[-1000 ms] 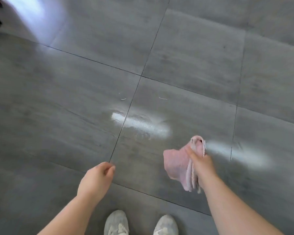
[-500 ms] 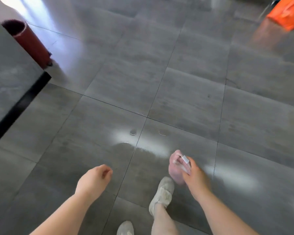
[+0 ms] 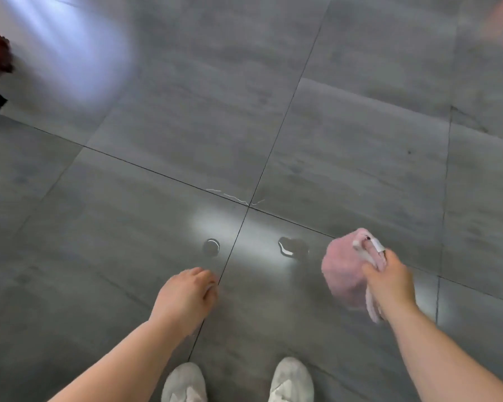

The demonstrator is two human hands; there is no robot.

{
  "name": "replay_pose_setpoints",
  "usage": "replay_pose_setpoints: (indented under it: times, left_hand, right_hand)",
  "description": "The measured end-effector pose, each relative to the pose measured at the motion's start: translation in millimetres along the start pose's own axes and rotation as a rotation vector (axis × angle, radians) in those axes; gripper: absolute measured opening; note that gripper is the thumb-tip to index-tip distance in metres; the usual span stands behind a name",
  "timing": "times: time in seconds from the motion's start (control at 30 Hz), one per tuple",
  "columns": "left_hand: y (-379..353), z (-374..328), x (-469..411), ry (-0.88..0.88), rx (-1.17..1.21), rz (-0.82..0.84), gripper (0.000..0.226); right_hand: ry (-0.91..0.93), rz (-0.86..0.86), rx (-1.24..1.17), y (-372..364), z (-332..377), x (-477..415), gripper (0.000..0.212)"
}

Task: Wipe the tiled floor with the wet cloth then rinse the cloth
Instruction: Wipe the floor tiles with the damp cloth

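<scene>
A person stands on grey floor tiles (image 3: 157, 227); the right hand (image 3: 389, 282) clamps its fingers on a bunched pink cloth (image 3: 344, 271), held above the floor just right of two water drops (image 3: 292, 247), seemingly ready to wipe; the left hand (image 3: 186, 297) hangs loosely curled, holding nothing.

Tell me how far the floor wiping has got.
Done: little that shows. The tiled floor has a sheen, but a small water drop and a larger puddle lie on it.
In hand: the right hand grips the bunched pink cloth, held off the floor. The left hand hangs loose, holding nothing.
Left: wiping up that water, then rinsing the cloth. No sink or bucket is in view.
</scene>
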State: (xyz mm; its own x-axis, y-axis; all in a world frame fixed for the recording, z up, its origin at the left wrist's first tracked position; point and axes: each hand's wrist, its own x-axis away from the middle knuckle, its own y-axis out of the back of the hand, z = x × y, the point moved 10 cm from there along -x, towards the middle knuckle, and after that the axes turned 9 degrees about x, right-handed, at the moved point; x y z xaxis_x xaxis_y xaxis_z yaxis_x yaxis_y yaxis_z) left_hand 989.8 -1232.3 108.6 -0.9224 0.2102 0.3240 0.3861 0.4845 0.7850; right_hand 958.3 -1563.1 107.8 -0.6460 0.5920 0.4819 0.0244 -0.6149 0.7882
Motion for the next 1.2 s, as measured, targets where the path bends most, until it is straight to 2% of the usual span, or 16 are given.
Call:
replay_pose_setpoints:
  times: [0.07, 0.13, 0.2, 0.3, 0.37, 0.43, 0.47, 0.5, 0.53, 0.6, 0.67, 0.73, 0.83, 0.93, 1.1, 1.2]
  left_hand:
    - [-52, 31, -34, -0.088, -0.034, 0.018, 0.055]
    - [-106, 56, -61, -0.160, -0.108, 0.126, 0.036]
    - [-151, 79, -81, -0.230, -0.238, 0.196, 0.037]
    - [-196, 108, -116, -0.350, -0.402, 0.254, 0.055]
    - [-211, 114, -131, -0.438, -0.495, 0.336, 0.058]
    - [-222, 113, -131, -0.508, -0.525, 0.430, 0.058]
    - [-227, 111, -129, -0.526, -0.530, 0.458, 0.060]
    - [-233, 110, -126, -0.522, -0.522, 0.481, 0.064]
    - [-242, 110, -122, -0.524, -0.505, 0.482, 0.067]
    - [-261, 113, -116, -0.510, -0.492, 0.493, 0.074]
    - [-276, 117, -116, -0.559, -0.489, 0.442, 0.085]
    - [-277, 121, -122, -0.607, -0.481, 0.364, 0.097]
    - [-272, 120, -124, -0.668, -0.432, 0.255, 0.099]
    - [-268, 115, -121, -0.694, -0.436, 0.186, 0.099]
    - [-269, 118, -121, -0.720, -0.465, 0.143, 0.097]
    - [-264, 117, -124, -0.717, -0.491, 0.117, 0.090]
  right_hand:
    - [-0.012, -0.169, -0.029, -23, -15, -42, 0.014]
    - [0.044, -0.289, -0.015, -53, -22, -74, 0.044]
    - [0.164, -0.301, 0.022, -92, -21, -98, 0.063]
    - [0.303, -0.101, 0.107, -175, -16, -128, 0.068]
    - [0.455, 0.015, 0.215, -225, -1, -128, 0.075]
    - [0.668, 0.154, 0.463, -270, 10, -112, 0.094]
    - [0.686, 0.224, 0.586, -281, 9, -107, 0.106]
    - [0.694, 0.198, 0.650, -281, 10, -109, 0.113]
    - [0.757, 0.131, 0.735, -279, 15, -109, 0.107]
    - [0.704, 0.068, 0.766, -272, 22, -118, 0.080]
    - [0.664, 0.021, 0.804, -275, 20, -135, 0.091]
    - [0.620, 0.077, 0.812, -288, 13, -148, 0.097]
    - [0.671, 0.124, 0.857, -302, 27, -161, 0.091]
    - [0.644, 0.114, 0.844, -290, 32, -173, 0.099]
    - [0.401, 0.034, 0.842, -253, -48, -172, 0.105]
    - [0.444, -0.029, 0.842, -263, -81, -133, 0.096]
